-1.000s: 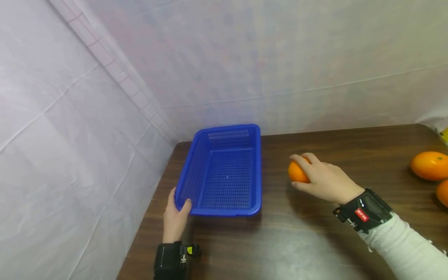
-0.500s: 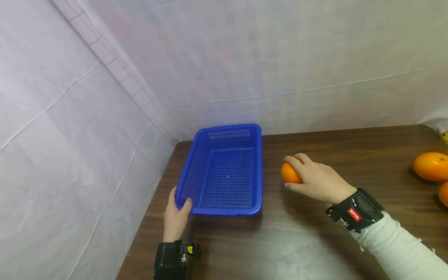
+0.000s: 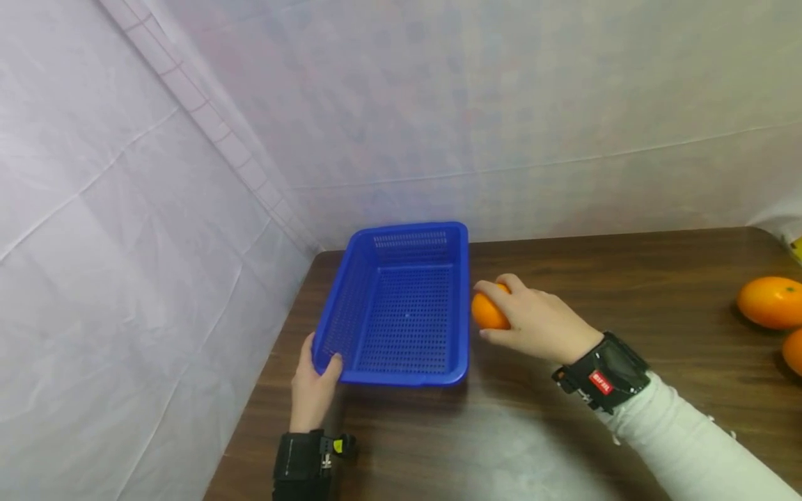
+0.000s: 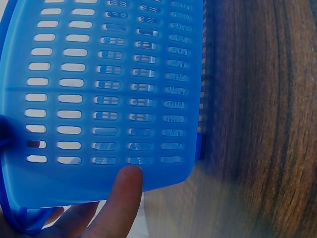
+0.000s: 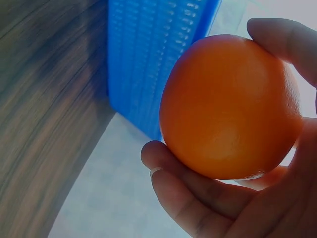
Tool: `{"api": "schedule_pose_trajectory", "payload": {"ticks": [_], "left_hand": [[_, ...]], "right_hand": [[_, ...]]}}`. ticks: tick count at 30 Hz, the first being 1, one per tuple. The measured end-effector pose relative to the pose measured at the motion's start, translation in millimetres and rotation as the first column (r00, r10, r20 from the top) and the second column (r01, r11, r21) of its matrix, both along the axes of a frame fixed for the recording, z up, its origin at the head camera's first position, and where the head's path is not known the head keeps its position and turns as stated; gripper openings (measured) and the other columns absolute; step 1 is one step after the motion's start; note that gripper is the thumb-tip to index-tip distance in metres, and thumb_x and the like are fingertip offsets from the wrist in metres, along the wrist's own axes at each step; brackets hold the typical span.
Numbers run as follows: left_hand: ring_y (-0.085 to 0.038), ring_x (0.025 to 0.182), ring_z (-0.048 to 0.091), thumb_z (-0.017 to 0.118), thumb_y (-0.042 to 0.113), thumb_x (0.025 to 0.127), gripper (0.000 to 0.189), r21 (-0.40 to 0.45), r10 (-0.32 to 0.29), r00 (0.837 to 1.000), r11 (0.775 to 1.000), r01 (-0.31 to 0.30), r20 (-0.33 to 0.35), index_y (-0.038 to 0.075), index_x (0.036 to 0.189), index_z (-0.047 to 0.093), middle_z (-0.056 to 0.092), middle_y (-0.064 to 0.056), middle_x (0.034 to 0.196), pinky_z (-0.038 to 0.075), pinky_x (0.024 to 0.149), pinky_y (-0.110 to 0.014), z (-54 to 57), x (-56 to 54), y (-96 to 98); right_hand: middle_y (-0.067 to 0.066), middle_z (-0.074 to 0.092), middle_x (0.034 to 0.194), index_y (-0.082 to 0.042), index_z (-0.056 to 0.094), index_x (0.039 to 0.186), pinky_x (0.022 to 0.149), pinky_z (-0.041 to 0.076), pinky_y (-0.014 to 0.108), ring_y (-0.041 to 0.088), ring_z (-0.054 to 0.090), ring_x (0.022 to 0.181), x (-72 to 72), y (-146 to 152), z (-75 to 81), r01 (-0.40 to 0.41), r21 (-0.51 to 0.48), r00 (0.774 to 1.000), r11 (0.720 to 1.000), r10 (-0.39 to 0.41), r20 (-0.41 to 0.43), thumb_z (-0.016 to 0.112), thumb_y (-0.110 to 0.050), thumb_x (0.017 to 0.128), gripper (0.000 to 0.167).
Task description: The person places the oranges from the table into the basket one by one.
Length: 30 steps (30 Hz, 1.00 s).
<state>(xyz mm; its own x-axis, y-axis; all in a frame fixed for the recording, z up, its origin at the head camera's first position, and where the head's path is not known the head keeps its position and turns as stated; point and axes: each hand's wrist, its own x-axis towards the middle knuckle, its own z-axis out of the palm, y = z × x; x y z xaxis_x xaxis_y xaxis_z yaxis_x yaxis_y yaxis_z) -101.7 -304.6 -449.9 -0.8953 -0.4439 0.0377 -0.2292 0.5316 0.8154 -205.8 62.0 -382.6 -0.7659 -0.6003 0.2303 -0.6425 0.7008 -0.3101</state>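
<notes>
A blue perforated plastic basket (image 3: 407, 379) stands towards the left of the table, with nothing inside it. At its near left corner my left hand (image 3: 315, 391) grips the rim, thumb over the inside. The left wrist view shows one finger (image 4: 124, 193) lying against the basket's slotted wall (image 4: 124, 94). My right hand (image 3: 539, 321) holds an orange (image 3: 489, 311) just right of the basket's right rim. In the right wrist view, thumb and fingers wrap round the orange (image 5: 230, 106), with the blue basket wall (image 5: 148, 59) behind it.
Two more orange fruits, one whole in view (image 3: 772, 303) and one cut by the frame edge (image 3: 794, 351), lie at the far right of the brown wooden table (image 3: 626, 271). Something yellow (image 3: 797, 248) shows at the right edge. White sheeting (image 3: 501, 104) hangs behind and left.
My right hand has carried the orange leftward, from well right of the basket to close beside its right rim. The left hand and the basket have stayed nearly in place.
</notes>
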Motion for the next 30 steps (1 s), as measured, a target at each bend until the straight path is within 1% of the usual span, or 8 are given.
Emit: {"api": "schedule_pose_trajectory", "payload": {"ticks": [4, 8, 15, 22, 25, 30], "left_hand": [[-0.044, 0.136, 0.050, 0.058, 0.029, 0.098, 0.074, 0.012, -0.004, 1.000, 1.000, 0.004, 0.006, 0.015, 0.161, 0.023, 0.046, -0.026, 0.152, 0.041, 0.111, -0.060, 0.8, 0.5, 0.8], [-0.044, 0.138, 0.048, 0.058, 0.029, 0.098, 0.074, 0.022, -0.004, 1.000, 1.000, 0.004, 0.016, 0.015, 0.161, 0.022, 0.044, -0.026, 0.154, 0.039, 0.112, -0.060, 1.7, 1.1, 1.7], [-0.043, 0.140, 0.046, 0.057, 0.029, 0.098, 0.074, 0.040, -0.003, 0.999, 0.999, 0.001, 0.034, 0.018, 0.161, 0.021, 0.043, -0.023, 0.156, 0.038, 0.114, -0.060, 2.2, 0.6, 3.1], [-0.042, 0.140, 0.046, 0.057, 0.029, 0.098, 0.074, 0.032, -0.009, 0.999, 0.999, 0.008, 0.031, 0.017, 0.161, 0.021, 0.043, -0.023, 0.155, 0.038, 0.114, -0.059, 1.8, -0.6, 5.9], [-0.043, 0.140, 0.046, 0.057, 0.030, 0.098, 0.075, 0.027, -0.009, 0.999, 1.000, 0.008, 0.033, 0.017, 0.162, 0.020, 0.042, -0.023, 0.156, 0.039, 0.113, -0.059, 2.2, -0.5, 7.0], [-0.044, 0.139, 0.047, 0.057, 0.030, 0.098, 0.075, 0.015, -0.006, 0.999, 1.000, 0.005, 0.033, 0.016, 0.162, 0.020, 0.043, -0.024, 0.155, 0.040, 0.112, -0.060, 1.7, -1.7, 8.1]], "right_hand": [[0.016, 0.056, 0.124, -0.018, 0.051, 0.144, 0.063, 0.055, 0.038, 0.023, 0.061, 0.073, 1.1, -9, 3.8, -0.021, 0.013, 1.000, 1.000, 0.021, 0.000, 0.077, -0.047, 0.084, 0.071], [0.016, 0.057, 0.125, -0.018, 0.051, 0.145, 0.064, 0.054, 0.037, 0.023, 0.062, 0.073, 3.0, -18, 6.7, -0.022, 0.033, 1.000, 0.999, 0.022, 0.002, 0.076, -0.048, 0.084, 0.072], [0.016, 0.058, 0.128, -0.017, 0.054, 0.144, 0.063, 0.055, 0.036, 0.023, 0.064, 0.075, 4.9, -32, 10.4, -0.058, 0.056, 0.997, 0.997, 0.061, -0.055, 0.075, -0.049, 0.083, 0.072], [0.009, 0.060, 0.124, -0.021, 0.056, 0.143, 0.063, 0.053, 0.035, 0.021, 0.063, 0.074, 6.1, -43, 11.9, -0.080, 0.079, 0.993, 0.994, 0.087, -0.085, 0.074, -0.051, 0.082, 0.071], [0.008, 0.061, 0.125, -0.022, 0.056, 0.143, 0.065, 0.054, 0.037, 0.023, 0.063, 0.077, 6.9, -46, 12.9, -0.088, 0.089, 0.990, 0.992, 0.097, -0.103, 0.073, -0.053, 0.081, 0.071], [0.008, 0.062, 0.126, -0.023, 0.057, 0.142, 0.073, 0.053, 0.040, 0.027, 0.061, 0.088, 6.8, -54, 13.2, -0.114, 0.101, 0.982, 0.988, 0.128, -0.138, 0.072, -0.054, 0.081, 0.070]]}}
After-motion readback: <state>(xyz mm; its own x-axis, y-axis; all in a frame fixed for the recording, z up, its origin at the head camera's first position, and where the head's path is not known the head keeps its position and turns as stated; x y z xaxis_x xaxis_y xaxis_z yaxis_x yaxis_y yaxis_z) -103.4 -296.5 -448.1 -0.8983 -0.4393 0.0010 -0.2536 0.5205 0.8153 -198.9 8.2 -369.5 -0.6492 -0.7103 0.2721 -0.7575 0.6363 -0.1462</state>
